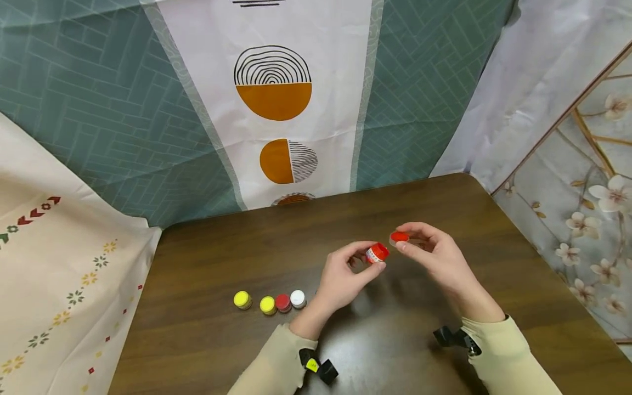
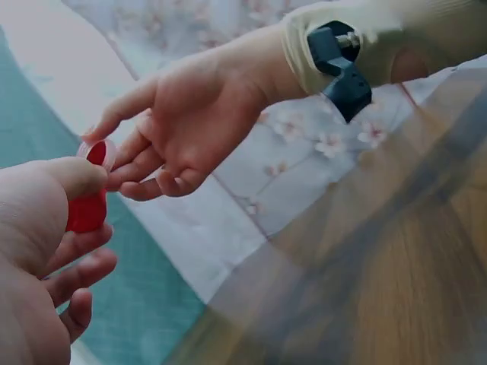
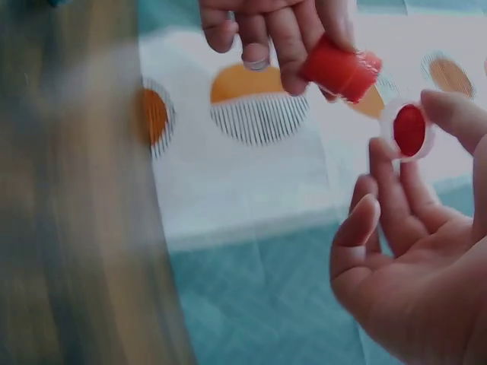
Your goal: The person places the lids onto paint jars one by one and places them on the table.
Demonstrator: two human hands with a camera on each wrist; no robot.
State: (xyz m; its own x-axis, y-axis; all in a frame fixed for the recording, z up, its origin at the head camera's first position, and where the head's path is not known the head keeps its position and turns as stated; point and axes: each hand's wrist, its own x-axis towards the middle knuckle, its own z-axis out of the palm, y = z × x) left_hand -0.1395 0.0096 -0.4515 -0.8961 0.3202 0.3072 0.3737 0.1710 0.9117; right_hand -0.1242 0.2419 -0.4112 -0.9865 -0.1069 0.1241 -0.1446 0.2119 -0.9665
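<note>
My left hand (image 1: 339, 278) pinches a small red paint jar (image 1: 377, 253) with a white label band, tilted over the table, between thumb and fingers. Just to its right, my right hand (image 1: 446, 260) holds a round lid (image 1: 399, 237) by its edge. Seen from the right wrist, the lid (image 3: 409, 131) has a clear rim and red paint inside, and is apart from the jar (image 3: 342, 70), whose mouth faces it. In the left wrist view, part of the jar (image 2: 88, 213) is covered by the left thumb.
Two yellow-topped jars (image 1: 242, 299), a red-topped jar (image 1: 283, 303) and a white-topped jar (image 1: 298, 299) stand on the brown wooden table (image 1: 207, 351), left of the hands. A patterned cloth (image 1: 306, 126) hangs behind the table, with a floral one (image 1: 573, 230) at the right.
</note>
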